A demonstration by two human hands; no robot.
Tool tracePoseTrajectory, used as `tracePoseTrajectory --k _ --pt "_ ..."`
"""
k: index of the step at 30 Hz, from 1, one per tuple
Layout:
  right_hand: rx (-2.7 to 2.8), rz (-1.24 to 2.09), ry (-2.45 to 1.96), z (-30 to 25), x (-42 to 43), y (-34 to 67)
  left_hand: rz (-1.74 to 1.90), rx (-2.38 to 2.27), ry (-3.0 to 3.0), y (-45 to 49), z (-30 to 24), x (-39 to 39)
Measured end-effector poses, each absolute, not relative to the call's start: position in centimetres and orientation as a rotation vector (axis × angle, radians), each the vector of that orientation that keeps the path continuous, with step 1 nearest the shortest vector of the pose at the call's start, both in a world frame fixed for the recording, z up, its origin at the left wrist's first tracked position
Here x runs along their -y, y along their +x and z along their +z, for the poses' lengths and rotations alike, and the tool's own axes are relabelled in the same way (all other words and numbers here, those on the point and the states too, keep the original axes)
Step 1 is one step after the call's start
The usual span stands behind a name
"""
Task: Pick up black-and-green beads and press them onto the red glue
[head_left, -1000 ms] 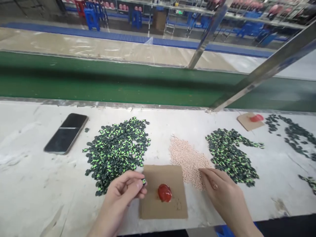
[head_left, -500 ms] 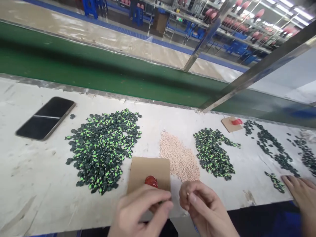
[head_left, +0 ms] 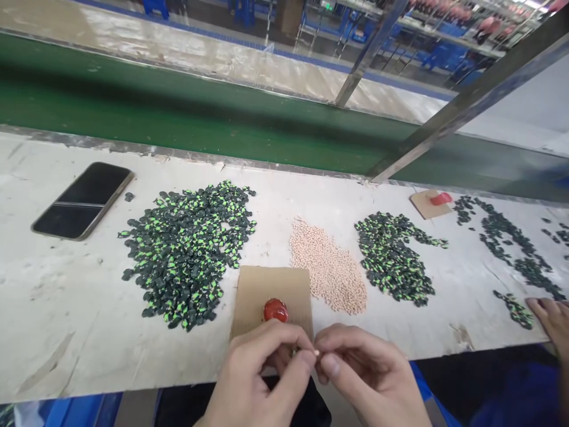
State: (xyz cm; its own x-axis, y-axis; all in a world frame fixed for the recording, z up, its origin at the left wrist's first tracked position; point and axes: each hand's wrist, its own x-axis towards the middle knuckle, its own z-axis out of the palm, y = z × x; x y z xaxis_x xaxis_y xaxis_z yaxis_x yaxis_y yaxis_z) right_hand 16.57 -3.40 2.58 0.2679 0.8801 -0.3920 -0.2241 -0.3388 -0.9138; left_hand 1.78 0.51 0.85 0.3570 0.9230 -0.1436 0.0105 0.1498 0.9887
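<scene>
Between left hand [head_left: 244, 369] and right hand [head_left: 386, 379] sits a small pale bead [head_left: 316, 352].

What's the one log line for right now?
left hand: pinching green-marked piece, mostly hidden | right hand: holding pale bead | red lump: on cardboard | phone: far left

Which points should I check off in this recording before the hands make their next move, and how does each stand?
1. Left hand and right hand close together: ok.
2. Tiny pale-pink round bead in sight: ok, visible between them.
3. What else the left hand may hold: cannot tell, mostly hidden.
4. Square brown cardboard fully visible: not ok, the left hand hides its lower part.
5. Black rectangular phone away from both hands: ok, far left.
</scene>
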Motion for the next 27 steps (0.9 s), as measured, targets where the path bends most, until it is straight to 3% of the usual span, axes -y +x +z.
tracePoseTrajectory --k 5,13,19,27 --pt "0.914 1.190 -1.412 1.3 3.3 17.0 0.572 -1.027 0.802 1.5 2.1 -0.9" --pt "1.579 0.776 -1.397 0.9 3.6 17.1 0.544 -1.027 0.659 0.9 1.9 -0.4" --pt "1.429 0.799 -1.552 -1.2 3.2 17.3 0.737 -1.314 0.803 -0.4 -0.6 0.2" --pt "1.643 0.712 -1.610 -2.4 2.4 17.7 0.810 -1.378 1.149 -2.1 -3.3 0.2"
